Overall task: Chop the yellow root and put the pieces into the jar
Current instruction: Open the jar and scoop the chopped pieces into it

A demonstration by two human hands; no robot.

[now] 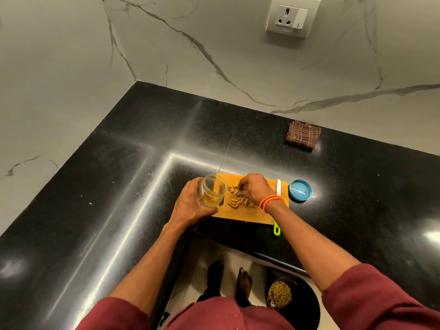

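A clear jar (212, 191) is tilted at the left end of the wooden cutting board (242, 214), its mouth facing the pieces. My left hand (190, 206) grips it from the left side. Some yellow pieces lie inside it. Chopped yellow root pieces (238, 201) are spread on the board's middle. My right hand (253, 189), with orange bands at the wrist, is curled over the pieces and pinches some at the fingertips. A knife with a white blade (278, 186) and green handle (276, 229) lies on the board's right edge.
A blue lid (300, 190) lies upside down on the black counter (142, 177) right of the board. A folded checked cloth (302, 135) sits by the back wall. The counter's inner corner edge is near the board. A dark bin (295, 303) with scraps stands on the floor.
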